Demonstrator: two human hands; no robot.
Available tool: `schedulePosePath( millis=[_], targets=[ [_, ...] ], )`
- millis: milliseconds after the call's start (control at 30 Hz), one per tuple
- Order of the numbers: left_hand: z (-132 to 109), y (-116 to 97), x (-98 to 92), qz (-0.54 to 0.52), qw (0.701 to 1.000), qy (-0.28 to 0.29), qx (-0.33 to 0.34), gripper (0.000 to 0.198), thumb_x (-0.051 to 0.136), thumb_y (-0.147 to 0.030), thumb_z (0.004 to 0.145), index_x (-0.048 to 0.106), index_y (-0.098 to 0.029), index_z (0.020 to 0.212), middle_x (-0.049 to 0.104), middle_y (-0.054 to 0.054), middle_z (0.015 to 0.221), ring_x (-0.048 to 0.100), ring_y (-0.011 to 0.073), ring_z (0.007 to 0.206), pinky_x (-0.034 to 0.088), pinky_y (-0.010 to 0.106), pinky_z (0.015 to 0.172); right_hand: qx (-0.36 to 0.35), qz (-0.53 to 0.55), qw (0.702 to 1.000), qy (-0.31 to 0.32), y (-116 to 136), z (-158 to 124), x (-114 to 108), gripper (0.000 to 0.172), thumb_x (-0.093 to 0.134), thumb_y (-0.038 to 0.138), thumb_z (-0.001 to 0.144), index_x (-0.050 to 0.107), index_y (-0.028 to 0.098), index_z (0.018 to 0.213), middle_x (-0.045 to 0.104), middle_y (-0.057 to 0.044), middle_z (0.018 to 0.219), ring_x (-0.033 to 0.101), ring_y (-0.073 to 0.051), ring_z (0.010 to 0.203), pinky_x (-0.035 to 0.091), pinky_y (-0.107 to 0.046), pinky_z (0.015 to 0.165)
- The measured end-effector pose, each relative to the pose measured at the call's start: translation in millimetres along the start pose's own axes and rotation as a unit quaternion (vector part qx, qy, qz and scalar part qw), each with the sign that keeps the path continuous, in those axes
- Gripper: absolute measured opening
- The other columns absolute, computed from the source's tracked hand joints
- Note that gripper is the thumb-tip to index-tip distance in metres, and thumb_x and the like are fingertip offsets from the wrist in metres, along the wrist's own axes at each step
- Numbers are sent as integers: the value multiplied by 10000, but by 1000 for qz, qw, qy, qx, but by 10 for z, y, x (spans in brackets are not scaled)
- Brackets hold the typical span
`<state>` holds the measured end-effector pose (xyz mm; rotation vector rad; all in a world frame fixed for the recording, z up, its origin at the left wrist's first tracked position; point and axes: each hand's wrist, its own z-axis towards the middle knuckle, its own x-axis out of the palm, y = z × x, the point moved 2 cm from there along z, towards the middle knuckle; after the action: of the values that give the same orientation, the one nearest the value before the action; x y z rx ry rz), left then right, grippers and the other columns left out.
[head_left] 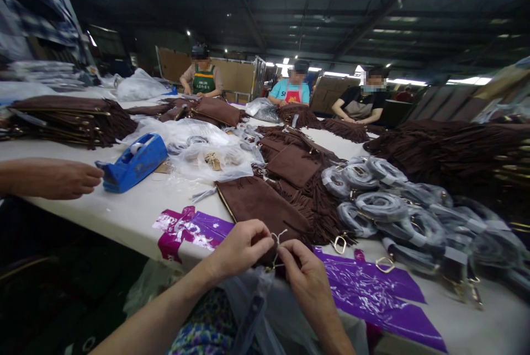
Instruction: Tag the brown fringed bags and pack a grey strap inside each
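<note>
My left hand (244,244) and my right hand (304,275) meet at the near edge of the white table (124,211). Both are closed in a pinch on a thin pale tie (278,239) that loops up between the fingertips. Under the hands lies a brown suede fringed bag (265,206) with gold metal rings (340,244) at its corner. Clear plastic (252,294) hangs below my hands over my lap. Purple plastic sheet (364,289) lies on the table on both sides of my hands.
A blue tape dispenser (134,163) sits at left, with another person's hand (62,178) just beside it. Several wrapped coiled straps (385,200) lie at right. Stacks of brown fringed bags (70,120) cover the table. Three people (292,90) work at the far side.
</note>
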<state>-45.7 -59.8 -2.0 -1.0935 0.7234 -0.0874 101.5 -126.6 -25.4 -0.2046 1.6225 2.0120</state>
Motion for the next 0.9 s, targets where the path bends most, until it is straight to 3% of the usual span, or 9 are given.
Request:
schedulePosePath(
  millis=[100,233,433,567,667,733,833,900],
  targets=[
    [-60,50,83,11,1000,26,-12,55,667,-196,728,686,-147,714,621,14,729,553,138,692,394,215,613,3,2,1000,2,-15,-6,8,277,502,387,873,606,209,687,598,12,645,549,-154,611,401,-237,568],
    [-76,93,182,-21,999,-26,-25,111,640,-198,766,709,-152,692,625,19,706,563,142,696,401,223,627,-8,-15,1000,4,16,0,1,279,484,370,892,604,209,699,594,6,663,552,-164,639,400,-253,600],
    [-68,102,199,-58,997,-43,-24,123,583,-136,748,654,-144,647,607,10,684,550,134,675,391,219,616,-14,-50,999,3,-43,-4,8,269,454,355,920,577,215,725,579,7,666,534,-165,634,389,-261,597],
    [-63,92,175,-140,987,-27,-74,108,583,-199,721,593,-138,631,559,-6,630,498,122,627,361,211,570,-16,-112,993,24,-62,-5,-35,234,448,322,932,539,222,741,579,6,695,546,-168,644,387,-272,607],
    [-52,93,175,-278,947,31,-160,146,617,-274,675,559,-143,647,486,-39,542,393,81,501,265,192,468,-55,-158,980,111,-13,-31,-130,61,542,215,878,563,222,821,611,2,807,584,-172,743,419,-276,669],
    [-45,96,174,-361,906,64,-211,180,639,-297,644,539,-149,662,492,-43,535,336,57,440,179,184,418,-86,-189,966,157,-10,-77,-199,67,596,163,839,568,223,852,617,0,855,590,-174,784,442,-277,687],
    [-34,109,164,-433,866,75,-238,201,655,-280,619,509,-154,674,578,-7,613,356,45,426,130,176,391,-145,-222,949,169,-95,-179,-249,154,630,110,799,589,218,902,639,-36,996,603,-192,899,492,-286,753],
    [-33,123,160,-460,853,73,-236,210,662,-275,629,502,-154,688,624,21,669,394,49,447,141,168,392,-190,-240,941,144,-186,-252,-242,222,615,93,800,612,209,990,635,-75,1123,600,-216,1014,513,-312,835]
  ],
)
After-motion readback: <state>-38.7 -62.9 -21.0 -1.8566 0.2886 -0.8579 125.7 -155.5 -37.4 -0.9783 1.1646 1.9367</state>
